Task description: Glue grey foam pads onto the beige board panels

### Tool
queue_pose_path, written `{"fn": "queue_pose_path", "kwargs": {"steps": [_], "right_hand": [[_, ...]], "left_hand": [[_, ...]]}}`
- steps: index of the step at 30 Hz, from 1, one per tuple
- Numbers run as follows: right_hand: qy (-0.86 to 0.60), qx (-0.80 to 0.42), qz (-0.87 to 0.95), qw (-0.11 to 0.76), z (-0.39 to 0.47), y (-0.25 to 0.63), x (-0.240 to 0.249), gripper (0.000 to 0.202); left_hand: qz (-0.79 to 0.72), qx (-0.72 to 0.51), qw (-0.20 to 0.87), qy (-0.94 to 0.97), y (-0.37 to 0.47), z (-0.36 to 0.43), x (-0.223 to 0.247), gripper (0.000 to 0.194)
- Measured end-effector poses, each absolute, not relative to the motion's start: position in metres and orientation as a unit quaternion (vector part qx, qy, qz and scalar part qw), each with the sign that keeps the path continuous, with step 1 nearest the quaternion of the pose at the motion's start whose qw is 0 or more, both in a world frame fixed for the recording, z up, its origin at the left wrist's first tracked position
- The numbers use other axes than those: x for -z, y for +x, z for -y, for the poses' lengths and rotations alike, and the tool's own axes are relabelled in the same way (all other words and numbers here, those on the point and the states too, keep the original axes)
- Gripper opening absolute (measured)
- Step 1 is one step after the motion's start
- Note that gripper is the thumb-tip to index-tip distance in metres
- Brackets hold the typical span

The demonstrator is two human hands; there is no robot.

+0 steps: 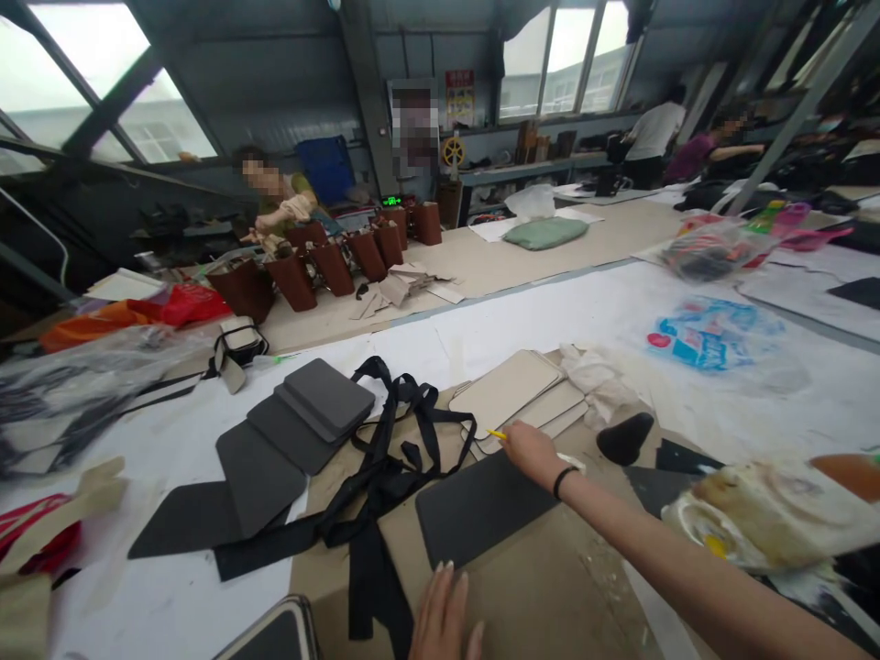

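Note:
My right hand (pixel 529 451) is closed around a thin yellow stick (pixel 496 434), over the top edge of a dark grey rounded panel (pixel 474 513) on the brown board. At the panel's lower edge, my left hand (pixel 444 619) lies with its fingers extended and slightly apart, holding nothing. Beige rounded panels (pixel 509 390) are stacked just beyond my right hand. A tangle of black strap (pixel 385 458) lies left of the grey panel, and more dark grey panels (pixel 268 467) fan out further left.
A glue-smeared container (pixel 770 513) stands at the right, near my right forearm. A black oval piece (pixel 624 438) and a blue-and-white plastic bag (pixel 721 339) lie on the table. Brown bags (pixel 330 266) and a person (pixel 281 197) are across the table.

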State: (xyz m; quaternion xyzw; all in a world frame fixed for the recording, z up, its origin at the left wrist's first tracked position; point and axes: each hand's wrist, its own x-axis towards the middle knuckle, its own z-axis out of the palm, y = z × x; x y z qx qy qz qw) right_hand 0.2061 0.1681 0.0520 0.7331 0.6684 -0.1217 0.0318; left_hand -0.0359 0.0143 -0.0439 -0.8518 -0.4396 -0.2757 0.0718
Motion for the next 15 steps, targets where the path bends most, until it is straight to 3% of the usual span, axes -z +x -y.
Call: {"fn": "queue_pose_path", "kwargs": {"steps": [5, 15], "right_hand": [[0.708, 0.097, -0.699, 0.03, -0.2, 0.202, -0.039, 0.03], [0.65, 0.124, -0.749, 0.036, -0.225, 0.199, -0.024, 0.025]], "left_hand": [[0.496, 0.189, 0.063, -0.845, -0.009, -0.043, 0.058, 0.06], [0.573, 0.211, 0.003, -0.792, 0.006, -0.039, 0.085, 0.07]]}}
